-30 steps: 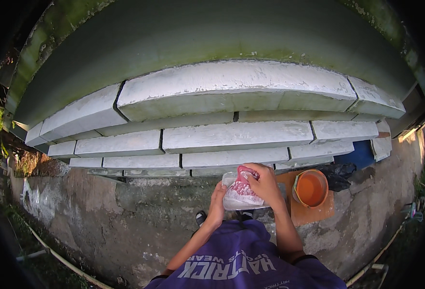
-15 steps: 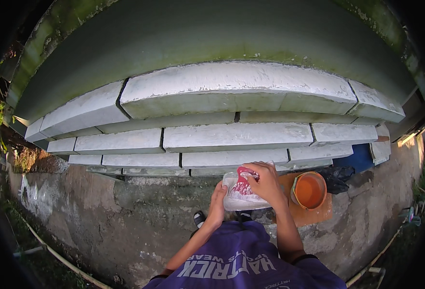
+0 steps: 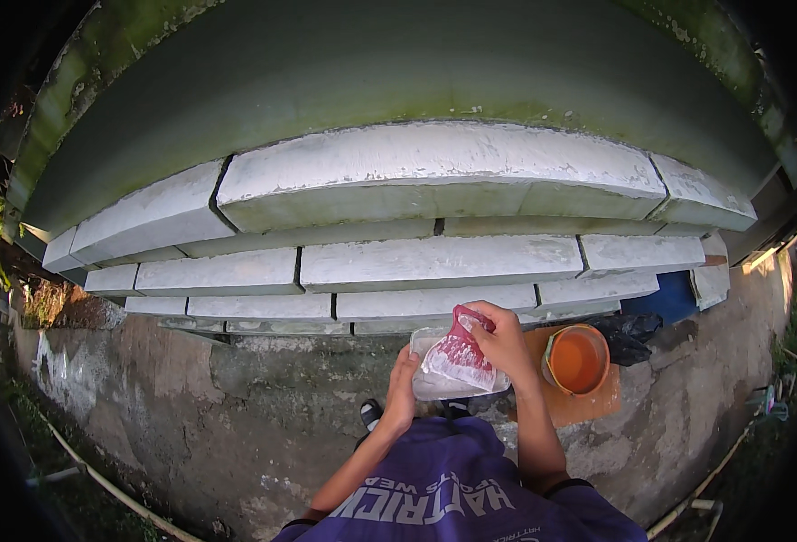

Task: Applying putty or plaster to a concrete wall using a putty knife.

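Note:
My left hand (image 3: 398, 388) grips the left side of a pale, rectangular plastic container (image 3: 439, 387) held above my feet. My right hand (image 3: 505, 348) is closed on the top of a red scraper (image 3: 466, 327), whose wide lower part is smeared with white paste and lies over the container. An orange bucket (image 3: 579, 358) with liquid in it stands on a brown board (image 3: 568, 408) just right of my right hand.
White-coated stepped concrete ledges (image 3: 439, 161) rise ahead to a green-stained wall (image 3: 398, 63). A black plastic bag (image 3: 633, 339) and a blue sheet (image 3: 671, 296) lie beyond the bucket. Weathered concrete ground (image 3: 118, 397) has pipes (image 3: 118, 497) and plants along its sides.
The container and both hands have shifted slightly left. The red scraper has moved a little within the container, and more of its red face shows now.

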{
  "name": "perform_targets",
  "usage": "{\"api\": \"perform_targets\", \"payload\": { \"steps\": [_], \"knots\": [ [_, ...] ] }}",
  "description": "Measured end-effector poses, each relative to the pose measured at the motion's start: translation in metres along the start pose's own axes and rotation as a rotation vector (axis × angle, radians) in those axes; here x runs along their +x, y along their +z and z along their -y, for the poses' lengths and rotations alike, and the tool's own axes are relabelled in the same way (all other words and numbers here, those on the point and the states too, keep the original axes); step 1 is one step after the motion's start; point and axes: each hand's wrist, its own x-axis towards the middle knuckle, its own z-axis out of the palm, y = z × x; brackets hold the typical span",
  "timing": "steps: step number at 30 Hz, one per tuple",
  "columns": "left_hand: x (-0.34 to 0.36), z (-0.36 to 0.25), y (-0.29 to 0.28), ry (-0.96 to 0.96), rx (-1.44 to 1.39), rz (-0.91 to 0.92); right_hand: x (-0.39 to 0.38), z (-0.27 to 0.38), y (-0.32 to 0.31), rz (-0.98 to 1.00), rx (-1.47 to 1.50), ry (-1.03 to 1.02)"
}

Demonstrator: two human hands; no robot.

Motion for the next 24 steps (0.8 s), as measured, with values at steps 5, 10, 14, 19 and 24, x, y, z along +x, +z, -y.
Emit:
{"api": "perform_targets", "payload": {
  "steps": [5,10,14,19,24],
  "knots": [
    [0.006,0.009,-0.012,0.012,0.011,-0.012,-0.002,0.003,-0.01,-0.112,0.172,0.028],
    [0.01,0.018,-0.025,-0.07,-0.099,-0.065,-0.005,0.0,-0.025,-0.164,0.446,0.092],
    [0.015,0.011,-0.026,-0.09,-0.087,-0.02,-0.013,0.002,-0.023,-0.132,0.368,0.093],
    [0.019,0.007,-0.022,-0.078,-0.097,-0.036,-0.01,0.002,-0.018,-0.153,0.382,0.071],
    [0.022,0.012,-0.026,-0.081,-0.105,-0.016,-0.004,0.012,-0.02,-0.209,0.466,0.111]
  ]
}}
